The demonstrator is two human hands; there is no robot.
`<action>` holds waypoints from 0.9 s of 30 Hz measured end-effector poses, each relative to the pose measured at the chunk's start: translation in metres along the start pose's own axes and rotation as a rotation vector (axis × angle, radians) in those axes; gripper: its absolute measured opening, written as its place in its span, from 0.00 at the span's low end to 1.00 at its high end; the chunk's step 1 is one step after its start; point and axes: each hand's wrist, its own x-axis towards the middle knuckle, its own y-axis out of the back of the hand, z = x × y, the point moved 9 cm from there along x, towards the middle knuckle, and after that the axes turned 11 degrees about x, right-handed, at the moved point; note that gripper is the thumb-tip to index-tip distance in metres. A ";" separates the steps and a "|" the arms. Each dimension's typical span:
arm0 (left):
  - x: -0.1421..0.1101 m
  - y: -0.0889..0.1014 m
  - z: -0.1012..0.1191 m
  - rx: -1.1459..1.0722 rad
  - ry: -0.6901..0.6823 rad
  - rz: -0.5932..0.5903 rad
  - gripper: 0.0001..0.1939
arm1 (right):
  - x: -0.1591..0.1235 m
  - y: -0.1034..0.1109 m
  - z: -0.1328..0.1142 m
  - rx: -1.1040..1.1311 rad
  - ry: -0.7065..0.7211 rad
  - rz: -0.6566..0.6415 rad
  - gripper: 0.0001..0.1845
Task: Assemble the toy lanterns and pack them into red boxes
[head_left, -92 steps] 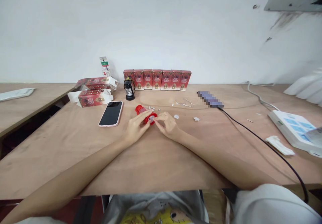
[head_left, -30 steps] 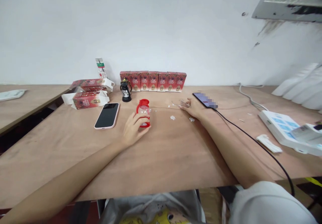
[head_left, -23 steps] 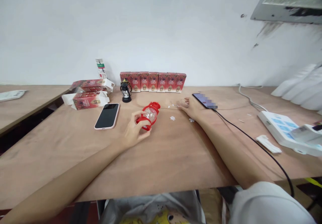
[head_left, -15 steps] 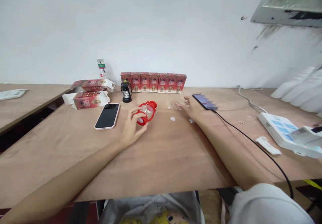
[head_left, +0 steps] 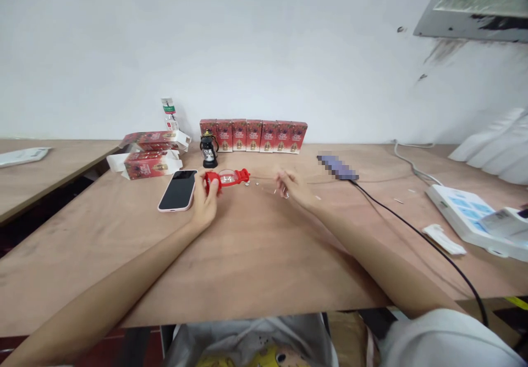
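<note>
Red plastic is catching the eye at centre: a small red lantern point(head_left: 226, 178) with a clear globe is lying on its side on the wooden table point(head_left: 256, 251), and the left hand point(head_left: 205, 204) is gripping its base end, fingers wrapped round the red cap. The lantern's top is pointing to the right, toward the other hand. The right hand point(head_left: 293, 187) is hovering low over the table just right of the lantern, fingers curled and pinched together; something tiny may be sitting between the fingertips, but it is too small to tell what, or whether anything is truly held. Between the two hands, a few small pale bits point(head_left: 252, 183) are lying loose on the wood.

Just left of the left hand, a phone in a pink case point(head_left: 179, 190) is lying face up, screen dark. Behind the lantern, a small black lantern point(head_left: 208, 150) is standing upright, and next to it a row of red boxes point(head_left: 253, 135) is lining up against the white wall. Further left, two opened red boxes point(head_left: 150, 155) are lying flat, one stacked behind the other. To the right, a second phone point(head_left: 338, 167) is resting with a black cable point(head_left: 416, 229) running off toward the table's near edge, and a white box point(head_left: 462, 213) is sitting at the far right.
</note>
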 end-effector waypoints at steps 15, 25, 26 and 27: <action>-0.007 -0.028 -0.041 -0.628 0.788 -0.191 0.14 | -0.050 -0.058 -0.033 -0.548 0.282 -0.451 0.36; -0.019 -0.041 -0.041 -0.619 0.864 -0.350 0.05 | -0.047 -0.044 -0.046 -0.406 0.420 -0.224 0.33; -0.019 -0.042 -0.040 -0.609 0.841 -0.385 0.07 | -0.047 -0.041 -0.047 -0.385 0.452 -0.174 0.34; -0.020 -0.044 -0.038 -0.598 0.819 -0.421 0.09 | -0.047 -0.038 -0.047 -0.373 0.485 -0.132 0.35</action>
